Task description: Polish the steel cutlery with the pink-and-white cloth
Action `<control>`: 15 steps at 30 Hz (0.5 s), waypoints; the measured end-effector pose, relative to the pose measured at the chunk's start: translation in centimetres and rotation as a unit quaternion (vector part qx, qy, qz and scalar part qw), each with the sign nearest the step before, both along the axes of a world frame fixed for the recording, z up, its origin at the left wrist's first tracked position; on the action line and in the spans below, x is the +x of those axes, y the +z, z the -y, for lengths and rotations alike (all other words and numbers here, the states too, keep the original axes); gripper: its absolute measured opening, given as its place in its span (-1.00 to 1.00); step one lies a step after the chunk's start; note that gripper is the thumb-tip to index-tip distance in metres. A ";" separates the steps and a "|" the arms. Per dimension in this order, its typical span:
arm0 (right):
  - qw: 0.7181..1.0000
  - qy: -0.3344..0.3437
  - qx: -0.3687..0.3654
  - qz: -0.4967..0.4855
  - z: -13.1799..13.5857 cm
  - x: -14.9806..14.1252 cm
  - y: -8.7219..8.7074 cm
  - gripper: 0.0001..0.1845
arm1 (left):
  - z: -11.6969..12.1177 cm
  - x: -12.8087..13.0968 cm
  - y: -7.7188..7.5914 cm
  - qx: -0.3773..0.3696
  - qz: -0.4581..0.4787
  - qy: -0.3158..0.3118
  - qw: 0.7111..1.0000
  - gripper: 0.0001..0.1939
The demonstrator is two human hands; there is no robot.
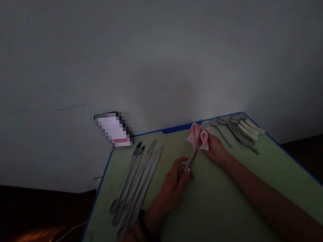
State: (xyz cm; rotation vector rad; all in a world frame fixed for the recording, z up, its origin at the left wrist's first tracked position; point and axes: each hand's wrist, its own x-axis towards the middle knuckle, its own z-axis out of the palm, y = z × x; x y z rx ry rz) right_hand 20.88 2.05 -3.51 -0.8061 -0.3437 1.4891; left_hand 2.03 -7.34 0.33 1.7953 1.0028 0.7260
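Note:
My left hand (177,183), with a dark band at its wrist, is closed around one end of a slim metal piece of cutlery (193,158). Its kind does not show, as fingers and cloth cover both ends. In my right hand (216,148) a pink and white cloth (198,135) is bunched around the far end of that piece. Several long metal knives (143,178) lie side by side left of my left hand. Beyond my right hand is a group of metal cutlery (235,132), including spoons and pieces with white handles (248,129).
The green table (213,214) has a blue edge and stands against a grey wall (157,61). A phone-like device with a blurred bright screen (113,128) leans at the back left corner. A thin pale cable (72,229) runs beside the table at the lower left.

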 end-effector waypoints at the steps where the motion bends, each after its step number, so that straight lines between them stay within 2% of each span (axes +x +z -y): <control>1: 1.000 -0.005 0.005 -0.010 -0.3 0.2 -0.1 -0.85 | 0.0 0.0 -0.1 0.002 0.000 -0.006 1.000 -0.63; 4: 1.000 -0.008 0.021 -0.009 -0.4 0.4 -0.3 -0.86 | -0.1 0.2 -0.4 -0.006 -0.014 -0.015 1.000 -0.59; 7: 0.994 0.029 0.044 0.101 0.5 0.1 0.0 -0.74 | -0.4 0.5 -0.6 -0.032 -0.012 -0.024 0.999 -0.60; 9: 0.963 0.067 0.087 0.245 1.4 -0.3 0.4 -0.63 | -0.6 0.6 -0.5 -0.044 -0.013 -0.031 0.998 -0.66; 11: 0.910 0.068 0.136 0.386 2.0 -0.6 0.7 -0.57 | -0.7 0.7 -0.5 -0.052 -0.028 -0.042 0.997 -0.74; 13: 0.872 0.043 0.158 0.462 2.3 -1.0 0.8 -0.56 | -0.8 0.7 -0.5 -0.053 -0.040 -0.049 0.997 -0.78; 15: 0.863 0.005 0.159 0.479 2.2 -1.3 0.8 -0.58 | -0.8 0.7 -0.7 -0.047 -0.044 -0.051 0.997 -0.78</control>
